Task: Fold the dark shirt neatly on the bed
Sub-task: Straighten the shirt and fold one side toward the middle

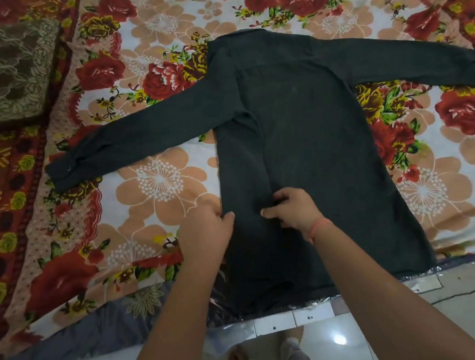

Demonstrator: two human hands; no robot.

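The dark shirt [306, 135] lies back-up on the floral bedsheet [158, 182], collar away from me, hem at the bed's near edge. Its left side is folded inward as a long panel, and the left sleeve [132, 139] runs out to the left. The right sleeve [408, 61] stretches to the frame's right edge. My left hand [208, 224] rests at the folded left edge, thumb on the fabric. My right hand [289, 210], with an orange thread on the wrist, pinches the inner edge of the folded panel.
A brown lace-patterned cushion [9, 72] sits at the far left of the bed. The bed's near edge [274, 323] carries plastic wrap, with a tiled floor [464, 310] and my feet [293, 353] below.
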